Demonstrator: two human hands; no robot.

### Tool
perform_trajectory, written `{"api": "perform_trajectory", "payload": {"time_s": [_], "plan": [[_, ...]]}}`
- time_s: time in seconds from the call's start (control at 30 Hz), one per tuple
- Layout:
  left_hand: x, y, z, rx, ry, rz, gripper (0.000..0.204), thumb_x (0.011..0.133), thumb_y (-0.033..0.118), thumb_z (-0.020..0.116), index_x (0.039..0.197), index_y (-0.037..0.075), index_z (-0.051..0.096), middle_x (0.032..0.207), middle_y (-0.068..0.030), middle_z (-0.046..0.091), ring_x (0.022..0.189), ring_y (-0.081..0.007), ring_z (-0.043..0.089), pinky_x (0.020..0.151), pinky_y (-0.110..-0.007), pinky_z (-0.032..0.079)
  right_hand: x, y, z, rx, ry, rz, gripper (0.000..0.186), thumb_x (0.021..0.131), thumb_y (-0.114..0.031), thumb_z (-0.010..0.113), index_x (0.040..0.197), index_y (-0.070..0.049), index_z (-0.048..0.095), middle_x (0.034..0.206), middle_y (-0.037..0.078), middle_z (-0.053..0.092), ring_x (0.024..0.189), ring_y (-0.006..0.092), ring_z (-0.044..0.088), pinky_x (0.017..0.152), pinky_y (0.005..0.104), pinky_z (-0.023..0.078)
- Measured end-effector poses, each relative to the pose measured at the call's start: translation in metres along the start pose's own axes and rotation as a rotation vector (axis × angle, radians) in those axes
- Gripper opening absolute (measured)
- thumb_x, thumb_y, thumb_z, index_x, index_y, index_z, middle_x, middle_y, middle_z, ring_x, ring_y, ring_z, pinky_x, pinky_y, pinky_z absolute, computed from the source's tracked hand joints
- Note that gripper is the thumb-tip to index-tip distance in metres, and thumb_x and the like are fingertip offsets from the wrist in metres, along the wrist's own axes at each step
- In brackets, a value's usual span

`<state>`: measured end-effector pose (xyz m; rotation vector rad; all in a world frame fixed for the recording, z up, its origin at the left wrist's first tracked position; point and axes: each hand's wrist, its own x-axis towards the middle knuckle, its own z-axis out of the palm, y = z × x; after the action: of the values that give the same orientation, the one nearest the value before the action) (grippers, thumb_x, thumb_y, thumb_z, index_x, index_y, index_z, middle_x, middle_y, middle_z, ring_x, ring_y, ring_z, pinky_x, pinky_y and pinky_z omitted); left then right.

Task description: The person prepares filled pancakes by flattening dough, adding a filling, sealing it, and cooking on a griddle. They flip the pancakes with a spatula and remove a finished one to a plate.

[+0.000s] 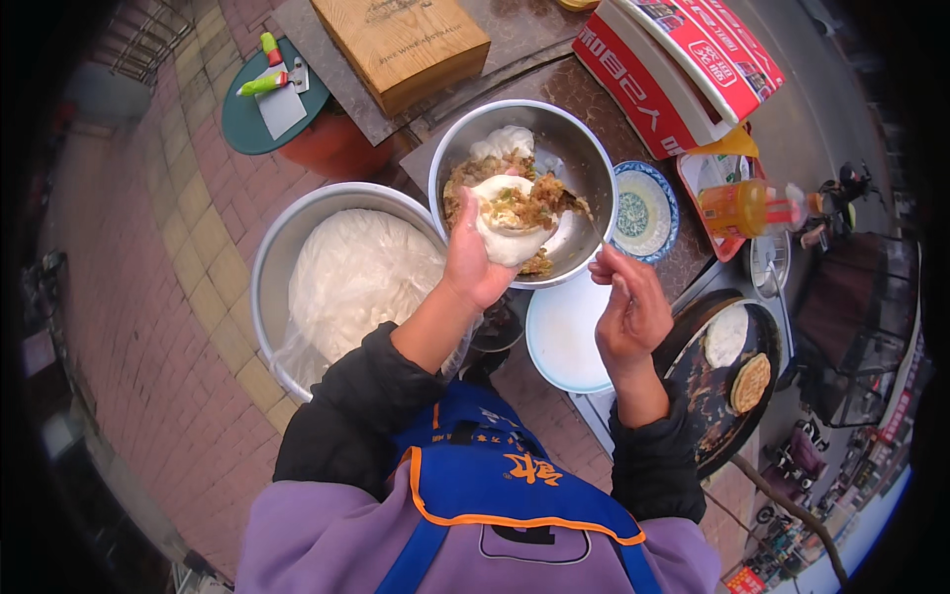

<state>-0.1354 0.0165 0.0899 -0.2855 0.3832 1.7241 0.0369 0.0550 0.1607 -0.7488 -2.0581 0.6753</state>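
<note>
Fingers curled, left hand [477, 262] cupped dough [513, 246] and filling [507, 210] above the metal bowl [586, 163]; right hand [633, 307] pinched a thin utensil [595, 231] by the bowl's rim! Beyond the bowl, printed lettering [421, 45] marked wooden box [406, 49] and red-white carton [683, 69].

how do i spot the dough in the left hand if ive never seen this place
Find the round, silver metal bowl of brown, chunky filling, above the picture's centre. Over its near side, the bare left hand holds a flattened, white piece of dough. Unlike the white lump inside the bowl, it carries filling on top.
</note>
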Motion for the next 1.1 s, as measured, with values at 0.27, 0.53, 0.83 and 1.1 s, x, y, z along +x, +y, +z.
{"api": "perform_trajectory", "payload": {"time_s": [0.27,0.53,0.83,1.1], "plan": [[0.016,-0.008,-0.005,-0.049,0.007,-0.023,0.057,0.108,0.049,0.025,0.145,0.01,0.044,0.147,-0.0165,0.048,0.137,-0.0389,0.045,0.114,-0.064,0.036,-0.018,-0.005,0.022,-0.201,-0.037,-0.225,0.035,0.081,0.011,0.062,0.115,0.005,0.067,0.1,0.018,0.071,0.087,0.0301,0.073,0.072,0.0325,0.058],[0.001,0.011,-0.01,-0.075,-0.086,-0.074,0.054,0.107,0.045,0.034,0.147,0.01,0.042,0.152,-0.0166,0.042,0.142,-0.0389,0.039,0.116,-0.064,0.032,-0.024,0.022,0.009,0.704,0.482,0.647,0.033,0.109,-0.019,0.04,0.126,0.005,0.055,0.099,0.018,0.069,0.085,0.0207,0.07,0.08,0.0323,0.058],[-0.057,0.044,-0.011,0.012,-0.236,-0.096,0.059,0.107,0.05,0.031,0.151,0.011,0.035,0.152,-0.0206,0.042,0.141,-0.0402,0.04,0.113,-0.065,0.035,-0.027,0.013,0.036,-0.337,-0.066,0.152,0.027,0.098,-0.017,0.06,0.12,-0.004,0.069,0.103,0.017,0.065,0.091,0.0235,0.064,0.085,0.0318,0.05],[-0.139,0.055,-0.011,0.23,-0.198,0.041,0.061,0.106,0.052,0.031,0.152,0.012,0.036,0.153,-0.0149,0.042,0.14,-0.0345,0.043,0.112,-0.064,0.036,-0.01,-0.054,0.069,0.7,-0.503,0.783,0.022,0.094,-0.012,0.067,0.113,-0.002,0.072,0.095,0.005,0.073,0.086,0.0103,0.065,0.075,0.0295,0.052]]}}
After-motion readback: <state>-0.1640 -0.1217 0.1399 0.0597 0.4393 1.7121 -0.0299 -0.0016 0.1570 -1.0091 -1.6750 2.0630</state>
